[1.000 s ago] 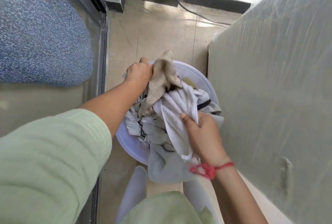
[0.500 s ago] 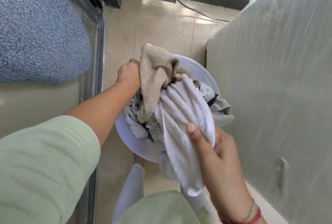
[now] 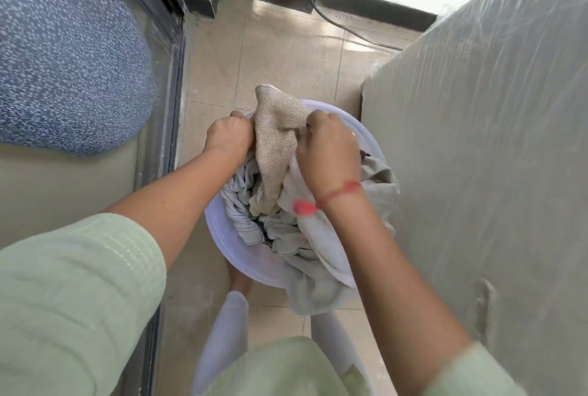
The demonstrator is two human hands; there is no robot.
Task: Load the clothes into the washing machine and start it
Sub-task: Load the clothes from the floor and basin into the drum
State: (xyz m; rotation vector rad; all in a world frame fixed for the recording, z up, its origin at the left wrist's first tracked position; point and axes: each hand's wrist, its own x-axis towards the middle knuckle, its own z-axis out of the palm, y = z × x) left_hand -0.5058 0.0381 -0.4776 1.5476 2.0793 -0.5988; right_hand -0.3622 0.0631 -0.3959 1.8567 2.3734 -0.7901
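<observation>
A pale lilac plastic tub (image 3: 235, 252) stands on the tiled floor, full of clothes. On top lies a beige woven cloth (image 3: 276, 138); my left hand (image 3: 227, 136) grips its left side and my right hand (image 3: 327, 150) grips its right side together with a white towel (image 3: 318, 236) that trails under my wrist. Striped and grey garments (image 3: 241, 214) fill the tub below, and a grey piece hangs over the front rim. The washing machine (image 3: 493, 141), wrapped in clear plastic film, stands at the right of the tub.
A glass sliding door with a dark frame (image 3: 171, 84) runs along the left, with a blue speckled shape behind it. A black cable (image 3: 321, 14) crosses the floor at the back. My legs and feet are just in front of the tub.
My right hand has moved forward from the towel's lower end up to the beige cloth, next to my left hand. The bundle has sunk back toward the tub.
</observation>
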